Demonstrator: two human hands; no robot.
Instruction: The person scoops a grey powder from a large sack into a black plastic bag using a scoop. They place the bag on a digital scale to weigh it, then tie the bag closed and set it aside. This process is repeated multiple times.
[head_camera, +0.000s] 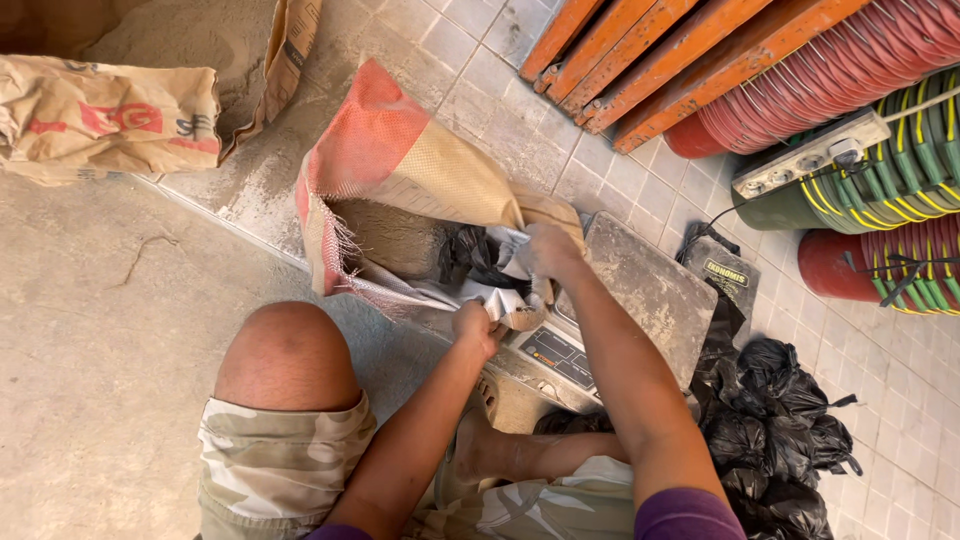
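Both hands at the mouth of the open woven tan-and-red sack (400, 160) of grey sand.
Left hand (478, 326) fisted on white liner (500, 298); right hand (548, 252), at 1 o'clock from it, clenched on the liner's upper edge. Black plastic bag (468, 256) at 10 o'clock of the left hand, mostly hidden inside.

Filled black bags (780, 440) heaped on the tiled floor (620, 175) at its lower right; orange boards (680, 55) and red and green ribbed hoses (880, 130) along its top right; a paper sack (105, 115) top left.
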